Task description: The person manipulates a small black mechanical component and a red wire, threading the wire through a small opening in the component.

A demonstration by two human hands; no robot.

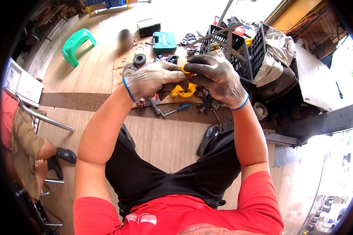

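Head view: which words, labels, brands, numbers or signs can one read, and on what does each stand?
None can be read here.
Red shirt: its white print shows no letters that I can make out.
Teal case: any marking is too small to read.
Yellow part: any lettering is too small to tell.

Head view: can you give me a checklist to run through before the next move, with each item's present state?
1. Left hand gloved: ok.
2. Right hand gloved: ok.
3. Yellow part between the hands: ok.
4. Firm grip by the fingers: cannot tell; they cover the contact.
5. Screwdriver apart from both hands: ok.
6. Loose items put away: not ok; the screwdriver and a black ring lie out.
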